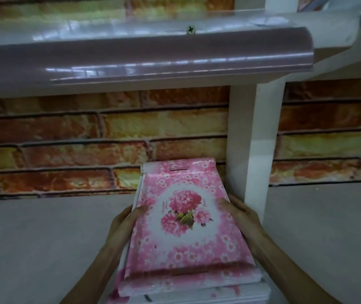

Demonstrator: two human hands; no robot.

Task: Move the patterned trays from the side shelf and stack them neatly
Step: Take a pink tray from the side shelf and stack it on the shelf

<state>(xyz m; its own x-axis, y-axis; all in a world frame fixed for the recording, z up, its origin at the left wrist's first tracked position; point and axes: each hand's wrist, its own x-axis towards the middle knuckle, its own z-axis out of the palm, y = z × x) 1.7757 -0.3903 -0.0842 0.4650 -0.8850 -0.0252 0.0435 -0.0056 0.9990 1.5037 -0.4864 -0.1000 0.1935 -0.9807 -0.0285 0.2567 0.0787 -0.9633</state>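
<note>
A pink floral patterned tray [184, 244] with a peony picture in its middle lies on top of a stack of similar trays [197, 292] on the grey shelf surface. My left hand [127, 218] grips its left long edge, thumb on the rim. My right hand [241, 213] grips its right long edge, thumb over the rim. The top tray's far end with its handle slot [178, 167] reaches the brick wall. The edges of the lower trays show under the near end and along the left side.
A white upright post [256, 150] stands just right of the trays, close to my right hand. An upper shelf with a glossy mauve front lip [109, 62] hangs overhead. Brick-pattern wall [65, 137] closes the back. Grey shelf surface [32, 249] spreads left and right.
</note>
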